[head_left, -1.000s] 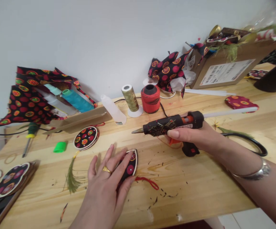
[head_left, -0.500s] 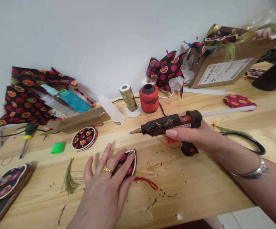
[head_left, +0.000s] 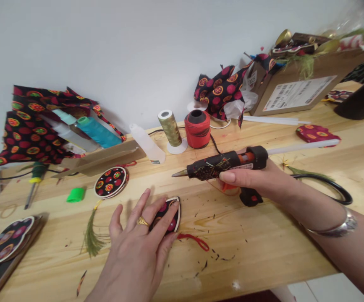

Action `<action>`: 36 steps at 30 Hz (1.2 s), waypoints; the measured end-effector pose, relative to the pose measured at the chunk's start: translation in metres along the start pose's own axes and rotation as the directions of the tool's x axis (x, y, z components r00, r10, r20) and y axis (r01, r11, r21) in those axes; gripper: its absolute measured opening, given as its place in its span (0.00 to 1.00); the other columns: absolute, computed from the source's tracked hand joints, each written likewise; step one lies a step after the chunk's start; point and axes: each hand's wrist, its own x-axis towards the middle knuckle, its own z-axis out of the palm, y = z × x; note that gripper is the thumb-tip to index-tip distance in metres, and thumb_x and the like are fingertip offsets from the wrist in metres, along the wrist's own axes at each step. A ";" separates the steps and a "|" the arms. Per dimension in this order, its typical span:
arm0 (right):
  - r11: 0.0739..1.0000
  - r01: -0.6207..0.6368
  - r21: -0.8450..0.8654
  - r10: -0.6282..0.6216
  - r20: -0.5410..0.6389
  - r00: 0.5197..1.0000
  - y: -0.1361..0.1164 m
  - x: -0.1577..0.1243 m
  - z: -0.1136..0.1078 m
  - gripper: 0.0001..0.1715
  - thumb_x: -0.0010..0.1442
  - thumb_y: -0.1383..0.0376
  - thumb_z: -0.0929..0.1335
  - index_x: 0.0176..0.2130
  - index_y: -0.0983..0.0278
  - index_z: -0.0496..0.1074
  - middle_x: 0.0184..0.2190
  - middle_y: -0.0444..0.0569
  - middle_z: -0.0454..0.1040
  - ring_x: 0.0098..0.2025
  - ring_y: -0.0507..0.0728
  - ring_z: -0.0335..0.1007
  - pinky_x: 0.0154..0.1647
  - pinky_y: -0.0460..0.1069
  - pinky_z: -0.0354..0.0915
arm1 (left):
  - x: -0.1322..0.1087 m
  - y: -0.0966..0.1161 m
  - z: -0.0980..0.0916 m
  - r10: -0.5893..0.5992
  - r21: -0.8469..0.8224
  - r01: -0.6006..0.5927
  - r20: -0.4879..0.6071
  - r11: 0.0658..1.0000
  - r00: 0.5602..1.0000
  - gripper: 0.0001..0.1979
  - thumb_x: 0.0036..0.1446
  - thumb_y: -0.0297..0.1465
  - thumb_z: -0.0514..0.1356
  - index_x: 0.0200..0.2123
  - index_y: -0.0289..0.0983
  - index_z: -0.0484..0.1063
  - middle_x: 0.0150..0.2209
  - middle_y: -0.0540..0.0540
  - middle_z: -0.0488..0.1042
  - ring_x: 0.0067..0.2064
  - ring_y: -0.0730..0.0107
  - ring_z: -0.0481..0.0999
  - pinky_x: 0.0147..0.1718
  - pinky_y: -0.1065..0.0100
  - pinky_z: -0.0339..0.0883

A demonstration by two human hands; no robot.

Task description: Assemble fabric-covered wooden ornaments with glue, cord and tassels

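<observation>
My left hand [head_left: 137, 247] lies flat with fingers spread on a small fabric-covered ornament [head_left: 173, 213], black with red and orange dots. A red cord loop [head_left: 196, 240] trails from the ornament to the right. My right hand [head_left: 257, 180] grips a black and orange hot glue gun [head_left: 222, 165], its nozzle pointing left a little above the table, with a white glue stick [head_left: 304, 145] sticking out of its back. The nozzle is above and to the right of the ornament, apart from it.
On the wooden table [head_left: 263, 247] lie a round ornament with a green tassel [head_left: 111, 181], a red thread spool [head_left: 197, 129], a gold thread spool [head_left: 171, 128], a white bottle [head_left: 147, 144], a green clip [head_left: 75, 194], a screwdriver [head_left: 33, 184], fabric pieces [head_left: 30, 126] and a cardboard box [head_left: 298, 84].
Almost nothing differs: my left hand stays flat on the ornament and has shifted slightly left, and the glue gun keeps its place in my right hand.
</observation>
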 end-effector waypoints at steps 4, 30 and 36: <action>1.000 0.010 0.005 -0.010 0.001 1.000 0.001 0.000 0.000 0.16 0.48 0.54 0.75 0.28 0.64 0.76 0.22 0.43 0.70 0.25 0.51 0.63 0.24 0.45 0.57 | -0.001 0.000 0.002 -0.005 0.001 0.005 -0.005 1.000 1.000 0.19 0.61 0.31 0.53 0.54 0.50 0.70 0.55 0.46 0.74 0.61 0.45 0.65 0.54 0.37 0.52; 0.999 0.033 -0.001 -0.033 0.001 0.999 0.001 0.000 0.000 0.14 0.48 0.56 0.75 0.27 0.65 0.76 0.23 0.43 0.70 0.26 0.51 0.63 0.25 0.45 0.57 | 0.000 0.001 0.002 0.029 0.016 -0.029 -0.024 0.999 0.999 0.20 0.61 0.29 0.52 0.55 0.47 0.68 0.54 0.43 0.74 0.60 0.43 0.66 0.52 0.37 0.53; 1.000 0.021 0.013 -0.021 -0.003 1.000 0.001 0.000 0.001 0.14 0.46 0.56 0.76 0.28 0.64 0.77 0.23 0.43 0.71 0.27 0.52 0.64 0.27 0.45 0.58 | -0.001 0.000 0.002 0.019 0.014 -0.018 -0.016 1.000 1.000 0.20 0.61 0.29 0.52 0.55 0.47 0.68 0.55 0.44 0.74 0.61 0.45 0.66 0.52 0.38 0.53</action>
